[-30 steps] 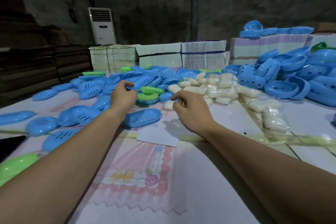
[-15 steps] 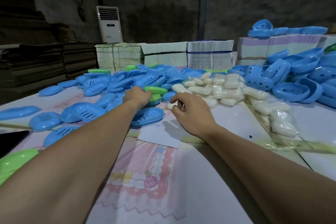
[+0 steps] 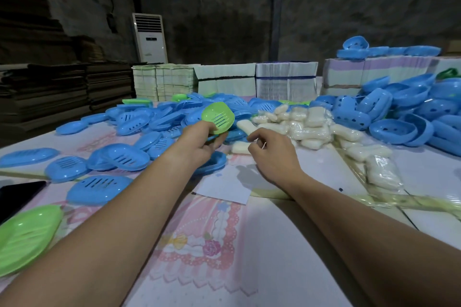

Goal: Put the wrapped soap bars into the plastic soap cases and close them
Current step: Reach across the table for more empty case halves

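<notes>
A single wide-angle view looks from the person's head forward and slightly down across the table, with both forearms entering from the bottom edge at 7 and 5 o'clock and meeting near the centre. The near tabletop fills the lower half close up, while the stacked paper bundles and dark wall at 12 o'clock sit well back. Straight lines bow toward the frame's edges.
</notes>
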